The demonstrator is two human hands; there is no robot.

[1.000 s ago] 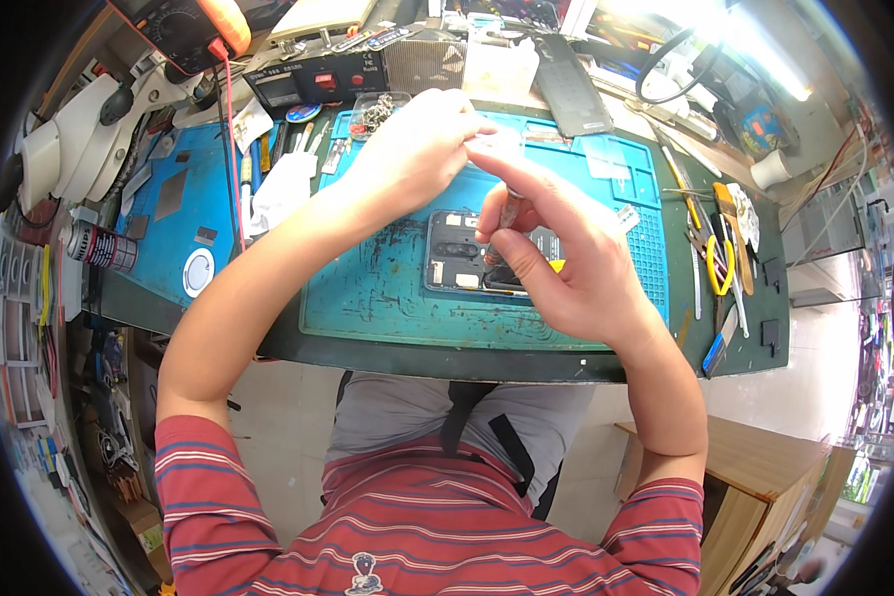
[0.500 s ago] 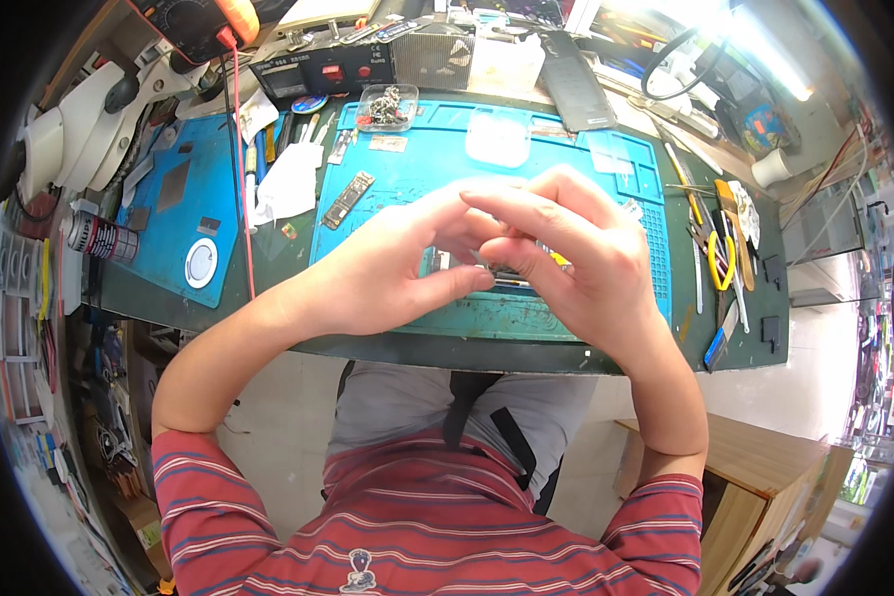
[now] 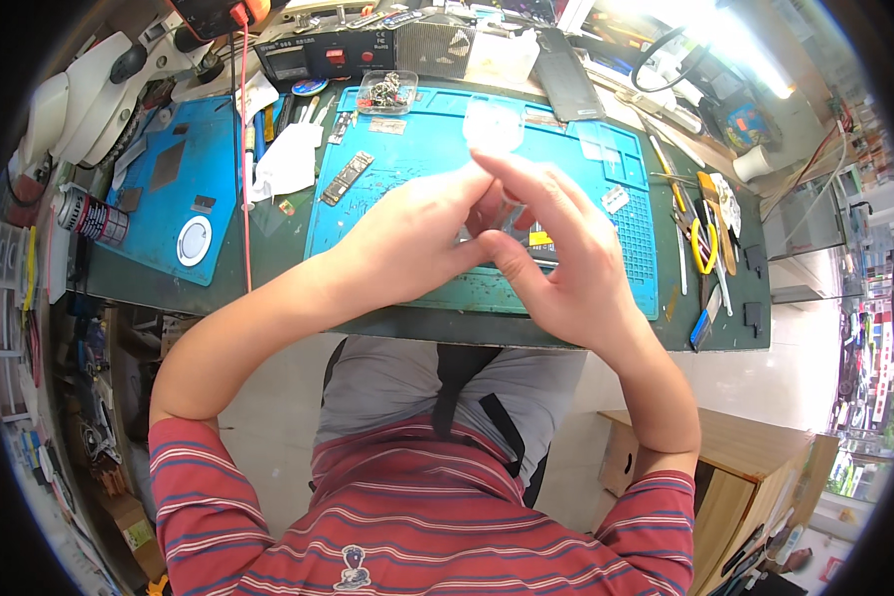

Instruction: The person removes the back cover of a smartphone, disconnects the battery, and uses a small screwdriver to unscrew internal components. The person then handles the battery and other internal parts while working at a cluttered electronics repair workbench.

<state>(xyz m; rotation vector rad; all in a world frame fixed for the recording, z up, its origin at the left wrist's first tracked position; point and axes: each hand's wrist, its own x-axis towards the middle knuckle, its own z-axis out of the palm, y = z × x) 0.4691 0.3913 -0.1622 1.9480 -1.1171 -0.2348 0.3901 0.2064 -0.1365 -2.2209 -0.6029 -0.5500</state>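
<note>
My left hand [image 3: 402,233] and my right hand [image 3: 574,248] meet at the fingertips above the blue work mat [image 3: 387,159]. Both hands have bent fingers and thumbs turned inward. Whatever sits between the fingertips is small and mostly hidden, so I cannot make it out. Below the hands, a dark device with a yellow patch [image 3: 539,238] lies on the mat, largely covered by them. A narrow circuit board [image 3: 347,178] rests on the mat to the left of my left hand. Right of my right hand lies a small metal plate [image 3: 615,199].
A clear box of small parts [image 3: 386,92] and a whitish translucent dish [image 3: 493,127] stand at the mat's far side. Yellow-handled pliers [image 3: 704,246] and a blue-handled knife [image 3: 703,326] lie at right. At left are a spray can [image 3: 93,214] and a microscope [image 3: 94,94].
The view has shifted slightly. My hands have drawn closer together at the fingertips, and my left thumb now lies nearer my right thumb. The small metal plate at right has come into fuller sight.
</note>
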